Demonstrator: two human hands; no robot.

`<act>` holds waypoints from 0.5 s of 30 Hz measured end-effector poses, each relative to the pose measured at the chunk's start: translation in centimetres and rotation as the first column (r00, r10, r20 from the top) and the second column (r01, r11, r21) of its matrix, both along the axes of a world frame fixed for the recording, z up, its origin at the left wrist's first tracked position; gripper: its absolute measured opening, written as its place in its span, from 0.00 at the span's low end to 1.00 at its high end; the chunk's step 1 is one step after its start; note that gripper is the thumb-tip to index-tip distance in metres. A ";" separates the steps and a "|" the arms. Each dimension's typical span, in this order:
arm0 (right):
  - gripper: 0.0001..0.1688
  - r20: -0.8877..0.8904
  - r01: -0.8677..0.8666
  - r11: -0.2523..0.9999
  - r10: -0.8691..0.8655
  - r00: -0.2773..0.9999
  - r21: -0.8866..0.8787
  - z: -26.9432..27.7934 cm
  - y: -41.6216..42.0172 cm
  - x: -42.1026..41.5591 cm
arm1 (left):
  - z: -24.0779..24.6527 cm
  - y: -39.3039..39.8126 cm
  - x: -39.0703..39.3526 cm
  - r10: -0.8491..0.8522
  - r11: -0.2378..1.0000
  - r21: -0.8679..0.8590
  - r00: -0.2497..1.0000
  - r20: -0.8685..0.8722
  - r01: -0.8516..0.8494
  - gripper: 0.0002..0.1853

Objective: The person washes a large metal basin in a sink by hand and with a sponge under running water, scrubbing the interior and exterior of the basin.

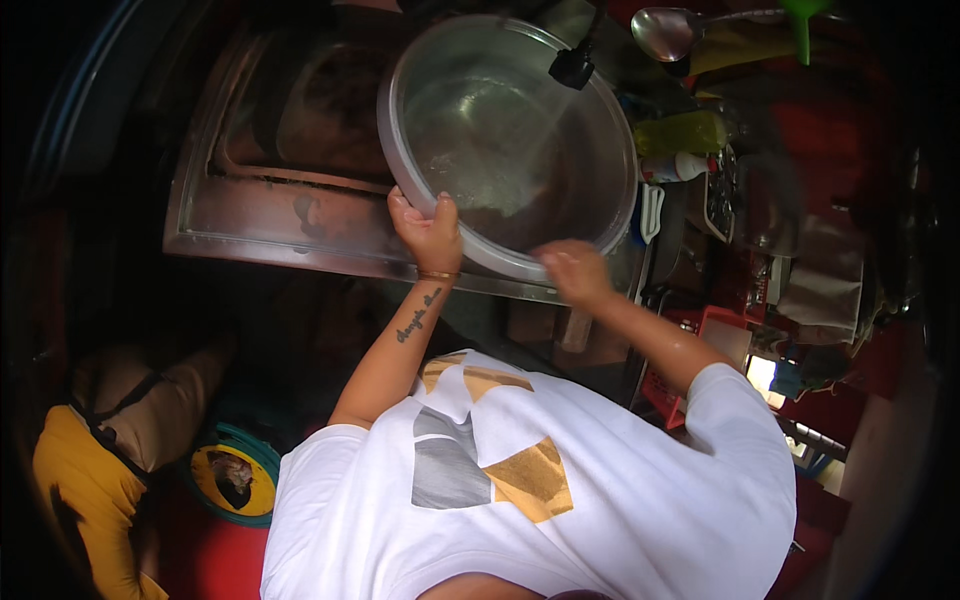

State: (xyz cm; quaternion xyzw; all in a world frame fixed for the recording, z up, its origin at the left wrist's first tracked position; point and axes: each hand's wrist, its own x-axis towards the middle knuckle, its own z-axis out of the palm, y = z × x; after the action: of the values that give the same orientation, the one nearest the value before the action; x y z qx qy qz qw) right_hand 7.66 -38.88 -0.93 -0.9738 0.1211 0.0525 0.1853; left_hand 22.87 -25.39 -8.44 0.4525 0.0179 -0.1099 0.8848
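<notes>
A large round translucent plastic tub is tilted over a stainless steel sink, its mouth facing me. My left hand grips the thick pale rim at the lower left, thumb on the near side. At the lower right of the rim, my right hand is blurred, fingers curled at the edge. Whether it holds the rim or something small cannot be made out. The tub's inside looks wet and shiny. A black faucet spout overlaps the tub's upper right.
Right of the sink stand a yellow-green bottle, a white bottle and a white-handled brush. A metal spoon hangs above. Red plastic racks are lower right. A person in yellow is at left, near a teal-rimmed bin.
</notes>
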 end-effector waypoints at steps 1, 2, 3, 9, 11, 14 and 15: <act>0.17 -0.035 -0.086 0.994 0.084 0.996 -0.072 -0.1 -3.9 -2.3 | 0.1 0.0 -0.1 -0.005 1.000 -0.025 1.000 0.002 0.005 0.21; 0.17 -0.140 -0.016 0.992 -0.001 0.990 -0.122 0.4 -7.3 -3.6 | 0.2 0.1 -0.2 -0.015 1.000 -0.017 1.000 0.005 0.015 0.21; 0.18 -0.193 -0.092 0.979 0.056 0.980 -0.184 0.9 -11.2 -4.1 | 0.3 0.1 -0.3 -0.027 1.000 -0.011 1.000 0.013 0.027 0.21; 0.23 -0.561 -0.202 0.876 -0.091 0.823 -0.439 -0.9 -10.0 1.0 | 0.9 0.4 0.5 0.037 0.999 -0.004 0.998 -0.042 -0.037 0.18; 0.25 -0.654 -0.044 0.966 -0.137 0.744 -0.253 0.0 -5.9 3.0 | 1.8 1.1 1.5 0.058 0.998 0.010 0.998 -0.039 -0.058 0.17; 0.28 -0.387 0.191 0.869 -0.387 0.837 -0.456 -3.3 -8.9 0.5 | 4.2 1.4 1.4 -0.026 0.998 0.048 1.000 -0.003 0.027 0.15; 0.29 -0.290 0.316 0.857 -0.449 0.845 -0.406 -3.9 -10.8 -0.3 | 5.5 1.3 1.1 -0.060 0.996 0.060 0.998 -0.001 0.059 0.15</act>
State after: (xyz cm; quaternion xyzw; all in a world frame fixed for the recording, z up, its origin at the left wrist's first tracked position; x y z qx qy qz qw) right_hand 7.39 -49.68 -4.82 -0.9175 0.3561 0.1768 -0.0067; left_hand 23.93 -24.06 -2.91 0.4794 0.0074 -0.1355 0.8670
